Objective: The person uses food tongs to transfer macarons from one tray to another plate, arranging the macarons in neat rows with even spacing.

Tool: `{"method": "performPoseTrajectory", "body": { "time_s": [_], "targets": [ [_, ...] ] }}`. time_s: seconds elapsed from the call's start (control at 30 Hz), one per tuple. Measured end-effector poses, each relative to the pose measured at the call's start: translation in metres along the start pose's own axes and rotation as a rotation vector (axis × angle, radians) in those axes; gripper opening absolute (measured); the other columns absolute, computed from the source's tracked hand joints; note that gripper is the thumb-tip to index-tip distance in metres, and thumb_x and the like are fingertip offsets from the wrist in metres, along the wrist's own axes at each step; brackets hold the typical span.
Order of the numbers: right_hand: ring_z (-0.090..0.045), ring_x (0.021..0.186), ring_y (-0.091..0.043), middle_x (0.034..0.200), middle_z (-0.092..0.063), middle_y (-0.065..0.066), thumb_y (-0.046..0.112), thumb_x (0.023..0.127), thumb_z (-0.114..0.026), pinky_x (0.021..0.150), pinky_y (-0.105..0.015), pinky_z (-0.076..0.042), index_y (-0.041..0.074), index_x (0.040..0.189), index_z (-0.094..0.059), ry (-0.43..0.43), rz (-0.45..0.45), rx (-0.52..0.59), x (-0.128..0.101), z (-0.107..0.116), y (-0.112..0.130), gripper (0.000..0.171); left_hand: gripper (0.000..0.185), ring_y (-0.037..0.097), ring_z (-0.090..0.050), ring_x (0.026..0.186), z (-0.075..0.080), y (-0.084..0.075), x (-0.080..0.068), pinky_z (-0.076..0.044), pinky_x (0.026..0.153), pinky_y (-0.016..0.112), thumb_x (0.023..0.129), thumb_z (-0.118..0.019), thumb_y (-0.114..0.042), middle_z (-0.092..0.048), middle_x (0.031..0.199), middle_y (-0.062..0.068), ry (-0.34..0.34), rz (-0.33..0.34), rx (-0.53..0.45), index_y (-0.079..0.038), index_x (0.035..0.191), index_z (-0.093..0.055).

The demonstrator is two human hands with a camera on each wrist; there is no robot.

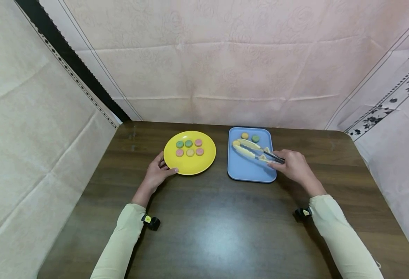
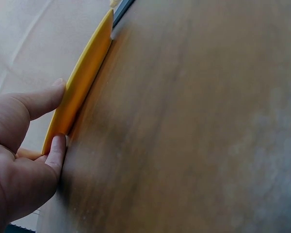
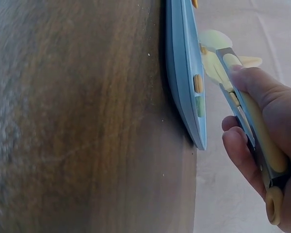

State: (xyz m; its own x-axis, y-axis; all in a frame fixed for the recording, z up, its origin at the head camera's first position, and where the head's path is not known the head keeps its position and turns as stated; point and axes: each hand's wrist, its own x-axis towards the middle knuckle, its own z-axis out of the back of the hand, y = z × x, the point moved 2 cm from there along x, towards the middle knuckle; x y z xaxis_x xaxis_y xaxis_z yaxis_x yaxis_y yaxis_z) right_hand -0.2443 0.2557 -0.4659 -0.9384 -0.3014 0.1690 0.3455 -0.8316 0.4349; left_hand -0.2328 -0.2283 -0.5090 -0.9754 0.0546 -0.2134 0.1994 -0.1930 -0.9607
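My left hand [image 1: 156, 172] grips the rim of a round yellow plate [image 1: 190, 167] at its lower left edge. Several macarons lie on the plate in two rows: green, pink and one cream macaron [image 1: 190, 152]. In my right hand [image 1: 292, 164] is a pair of tongs [image 3: 254, 116] with pale yellow tips and handles, gripped between thumb and fingers. The tips reach over a blue tray [image 1: 247, 172], around a yellow macaron [image 1: 237, 143]; whether they touch it I cannot tell. Behind them in the tray sit another yellow macaron [image 1: 244, 136] and a green macaron [image 1: 255, 138]. The tongs partly cover a pinkish piece.
Plate and tray stand side by side near the back edge of a dark wooden table [image 1: 211, 217], with a gap between them. Pale cloth [image 1: 225, 69] hangs behind the table and along both sides.
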Motion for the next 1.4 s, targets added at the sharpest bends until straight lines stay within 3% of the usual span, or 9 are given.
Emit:
{"method": "performPoseTrajectory", "body": {
  "time_s": [0.2,0.33,0.53,0.67,0.77,0.9,1.17,1.4],
  "targets": [
    [-0.055,0.074,-0.023,0.101,-0.072,-0.018,0.031,0.087,-0.084,0.058,-0.031,-0.042,-0.005,0.126,-0.07,-0.017,0.015,-0.009,-0.001,0.0,0.002,0.055,0.098,0.037,-0.043,0.143,-0.003,-0.019,-0.014,-0.048,0.107,0.039,0.092,-0.075,-0.001,-0.029,0.163,0.023,0.011,0.014,0.007,-0.002,0.164,-0.008],
    [-0.056,0.074,-0.024,0.103,-0.073,-0.019,0.03,0.088,-0.084,0.059,-0.033,-0.044,-0.006,0.126,-0.07,-0.027,0.026,-0.008,-0.001,0.001,0.005,0.054,0.097,0.036,-0.043,0.143,-0.004,-0.022,-0.017,-0.048,0.108,0.039,0.092,-0.075,-0.002,-0.03,0.162,0.023,0.01,0.014,0.009,-0.002,0.164,-0.009],
    [-0.059,0.083,-0.027,0.116,-0.071,-0.023,0.03,0.088,-0.083,0.068,-0.039,-0.05,-0.003,0.131,-0.068,-0.011,0.028,0.002,0.003,0.003,0.019,0.056,0.097,0.037,-0.044,0.142,-0.003,-0.021,-0.015,-0.051,0.105,0.035,0.092,-0.075,-0.002,-0.032,0.161,0.023,0.012,0.001,0.011,-0.003,0.164,-0.01],
    [-0.065,0.099,-0.033,0.127,-0.068,-0.025,0.03,0.089,-0.082,0.081,-0.05,-0.057,-0.002,0.133,-0.066,0.017,0.038,0.038,0.008,0.003,0.034,0.056,0.097,0.037,-0.044,0.143,-0.003,-0.021,-0.014,-0.05,0.106,0.036,0.092,-0.075,-0.001,-0.031,0.162,0.023,0.012,0.0,0.01,-0.003,0.164,-0.01],
    [-0.066,0.111,-0.035,0.129,-0.067,-0.024,0.03,0.089,-0.082,0.089,-0.055,-0.057,-0.001,0.133,-0.067,0.014,0.078,0.041,0.014,0.002,0.045,0.055,0.099,0.035,-0.044,0.143,-0.002,-0.009,-0.006,-0.05,0.106,0.037,0.092,-0.076,-0.004,-0.031,0.162,0.021,0.002,-0.014,0.008,-0.006,0.165,-0.01],
    [-0.068,0.103,-0.033,0.125,-0.069,-0.023,0.03,0.089,-0.082,0.082,-0.051,-0.058,0.0,0.132,-0.068,0.011,0.121,0.042,0.022,-0.004,0.061,0.055,0.101,0.034,-0.044,0.143,0.0,0.005,0.003,-0.051,0.105,0.035,0.091,-0.078,-0.007,-0.031,0.163,0.019,-0.003,-0.022,-0.001,-0.011,0.165,-0.009],
    [-0.069,0.092,-0.028,0.114,-0.074,-0.017,0.032,0.088,-0.083,0.076,-0.046,-0.059,0.0,0.126,-0.072,0.009,0.257,0.017,0.039,-0.017,0.096,0.051,0.099,0.038,-0.043,0.143,-0.002,-0.018,-0.012,-0.053,0.102,0.033,0.091,-0.076,-0.001,-0.031,0.161,0.024,0.016,-0.002,-0.006,-0.002,0.164,-0.009],
    [-0.07,0.088,-0.022,0.106,-0.075,-0.012,0.032,0.089,-0.082,0.074,-0.041,-0.06,0.001,0.124,-0.074,0.04,0.33,0.028,0.049,-0.035,0.12,0.048,0.1,0.039,-0.043,0.143,-0.003,-0.019,-0.013,-0.052,0.104,0.036,0.091,-0.077,-0.003,-0.03,0.162,0.025,0.015,-0.009,0.006,-0.002,0.164,-0.008]
  ]
}}
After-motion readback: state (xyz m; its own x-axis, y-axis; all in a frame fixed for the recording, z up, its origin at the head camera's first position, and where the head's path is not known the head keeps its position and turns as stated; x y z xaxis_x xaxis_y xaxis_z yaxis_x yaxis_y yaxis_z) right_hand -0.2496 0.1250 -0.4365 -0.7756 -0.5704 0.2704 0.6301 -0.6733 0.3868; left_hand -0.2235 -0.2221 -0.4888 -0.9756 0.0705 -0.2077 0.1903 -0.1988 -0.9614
